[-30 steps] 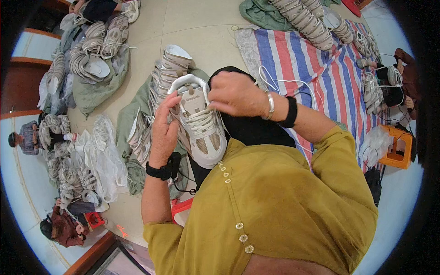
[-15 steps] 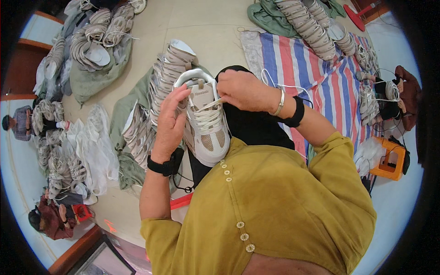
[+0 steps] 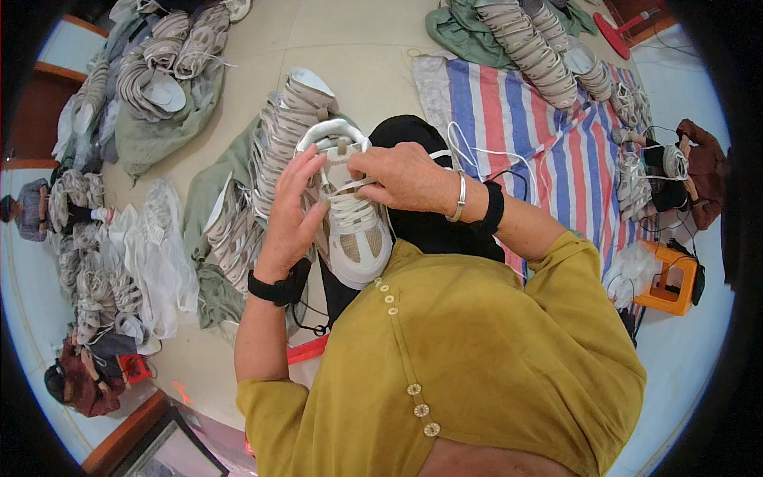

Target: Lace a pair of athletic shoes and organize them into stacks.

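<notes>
A beige and white sneaker (image 3: 359,253) rests toe toward me against my black-clad leg. Pale shoelaces (image 3: 350,208) run across its tongue in rows. My left hand (image 3: 292,208) holds the sneaker's left side, fingers along the collar and thumb toward the eyelets. Over the tongue, my right hand (image 3: 404,180) has its thumb and fingers pinched on a shoelace end; the fingertips are partly hidden. Just beyond my left hand, a nested row of similar shoe uppers (image 3: 282,131) lies on green cloth.
A striped sheet (image 3: 509,135) covers the floor at right, with white cord on it. More stacked uppers (image 3: 528,60) lie at the far right, others in a green sack (image 3: 171,131) at far left. An orange stool (image 3: 666,278) stands at right. Other people sit at both sides.
My right hand has moved left and slightly down across the tongue, drawing the shoelace with it. My left thumb has shifted down and toward the eyelets. The view has shifted slightly.
</notes>
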### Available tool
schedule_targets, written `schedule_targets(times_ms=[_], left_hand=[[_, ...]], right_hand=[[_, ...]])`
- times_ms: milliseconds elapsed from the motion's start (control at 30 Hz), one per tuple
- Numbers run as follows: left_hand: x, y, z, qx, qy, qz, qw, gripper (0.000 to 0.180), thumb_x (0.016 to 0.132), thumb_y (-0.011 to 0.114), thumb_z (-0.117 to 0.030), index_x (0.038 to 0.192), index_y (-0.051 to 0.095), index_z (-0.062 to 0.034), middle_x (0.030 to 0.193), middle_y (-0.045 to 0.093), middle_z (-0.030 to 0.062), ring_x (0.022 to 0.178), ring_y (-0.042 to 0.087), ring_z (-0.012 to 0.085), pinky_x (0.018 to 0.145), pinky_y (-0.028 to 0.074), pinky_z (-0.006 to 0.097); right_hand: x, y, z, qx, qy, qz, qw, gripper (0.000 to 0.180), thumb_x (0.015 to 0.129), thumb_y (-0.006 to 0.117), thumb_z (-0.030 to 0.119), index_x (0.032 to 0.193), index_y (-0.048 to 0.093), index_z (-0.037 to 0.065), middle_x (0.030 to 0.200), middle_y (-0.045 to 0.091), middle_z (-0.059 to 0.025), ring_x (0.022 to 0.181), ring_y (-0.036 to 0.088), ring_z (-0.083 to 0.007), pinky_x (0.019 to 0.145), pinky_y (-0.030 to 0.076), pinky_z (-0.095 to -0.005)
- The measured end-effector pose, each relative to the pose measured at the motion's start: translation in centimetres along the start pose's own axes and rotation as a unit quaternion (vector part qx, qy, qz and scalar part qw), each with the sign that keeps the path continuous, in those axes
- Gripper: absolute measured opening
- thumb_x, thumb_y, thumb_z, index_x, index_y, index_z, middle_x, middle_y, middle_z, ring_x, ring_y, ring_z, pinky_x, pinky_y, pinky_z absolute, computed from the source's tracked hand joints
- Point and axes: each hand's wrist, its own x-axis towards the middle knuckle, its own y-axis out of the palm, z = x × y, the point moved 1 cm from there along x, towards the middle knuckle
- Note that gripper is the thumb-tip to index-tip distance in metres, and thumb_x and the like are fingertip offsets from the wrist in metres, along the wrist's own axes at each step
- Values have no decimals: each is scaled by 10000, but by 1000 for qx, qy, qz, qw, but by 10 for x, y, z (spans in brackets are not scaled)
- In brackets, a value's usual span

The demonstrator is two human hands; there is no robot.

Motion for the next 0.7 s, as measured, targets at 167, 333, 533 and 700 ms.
schedule_targets(times_ms=[167, 333, 533, 700], left_hand=[[3, -5, -1, -9, -4, 7, 1000, 555, 727, 553, 10, 1270, 499, -90, 1407, 395, 139, 1319, 335, 301, 1097, 229, 395], [10, 2, 1, 60, 46, 15, 997, 318, 749, 615, -69, 1066, 644, -84, 1409, 391, 162, 1316, 332, 335, 1090, 227, 420], [-1, 10, -11, 88, -2, -7, 996, 126, 778, 643, -76, 884, 608, -16, 1436, 342, 202, 1323, 318, 361, 1089, 218, 418], [-2, 18, -21, 72, -31, -11, 997, 111, 791, 635, -75, 801, 548, -7, 1455, 314, 197, 1336, 299, 354, 1087, 215, 420]], right_hand=[[7, 3, 5, -66, 1, -15, 998, 185, 809, 603, 227, 894, 532, 80, 706, 599, -124, 670, 625, -317, 560, 481, -404], [6, 3, -24, 150, -86, 37, 984, 172, 823, 555, 214, 759, 591, 59, 687, 595, -188, 593, 598, -306, 531, 461, -402], [13, 12, -12, 432, 77, 173, 882, 210, 836, 595, 222, 743, 584, 34, 587, 562, -40, 483, 558, -124, 422, 450, -271], [-1, 4, -4, 435, 158, 164, 871, 265, 846, 554, 237, 745, 578, -6, 639, 616, -74, 490, 625, -167, 389, 501, -282]])
